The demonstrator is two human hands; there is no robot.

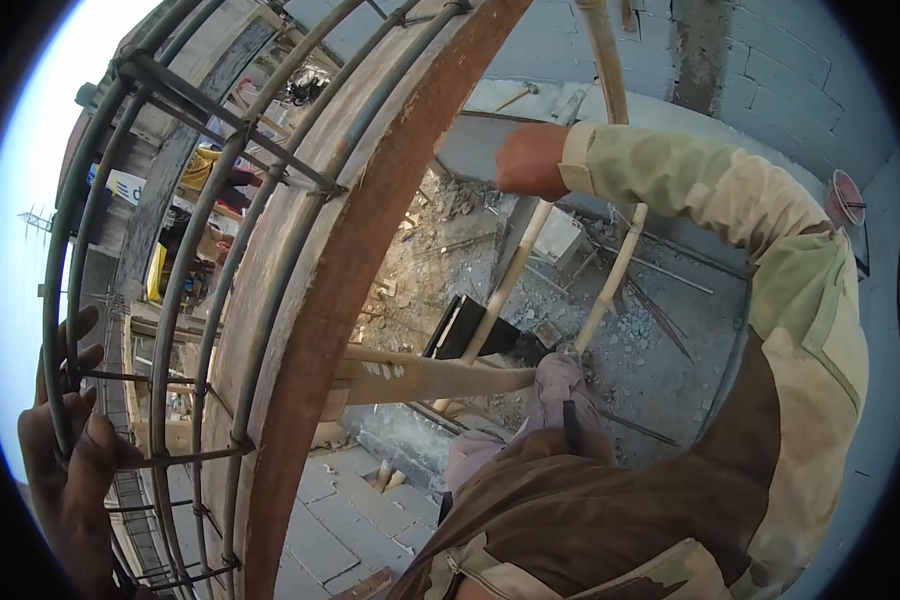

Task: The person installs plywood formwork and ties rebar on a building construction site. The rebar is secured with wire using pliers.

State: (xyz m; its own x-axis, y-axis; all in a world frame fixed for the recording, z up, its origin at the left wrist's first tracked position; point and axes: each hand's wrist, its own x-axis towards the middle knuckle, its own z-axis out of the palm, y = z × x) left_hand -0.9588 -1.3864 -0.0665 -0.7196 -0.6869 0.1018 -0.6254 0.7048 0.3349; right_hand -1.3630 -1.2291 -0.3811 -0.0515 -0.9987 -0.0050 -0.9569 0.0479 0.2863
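Observation:
My left hand [75, 455] is at the lower left, its fingers curled around an outer bar of a rebar cage [175, 300]. The cage has several long dark bars tied with cross ties, and it runs along a wooden formwork board [310, 330]. My right hand [532, 162], at the end of a camouflage sleeve, is closed in a fist near the upper middle. Whatever lies inside that fist is hidden. Just below it shows the upper part of a bamboo pole [515, 265]. A thin dark bar [495, 117] ends close to its knuckles.
Another bamboo pole [612, 275] slants down beside my legs, and a thick one [430, 380] meets the board. Rubble [440, 240] covers the ground far below. A hammer [517, 96] lies on a ledge. A bucket [846, 197] hangs near the block wall [790, 70]. A person [232, 185] is beyond the cage.

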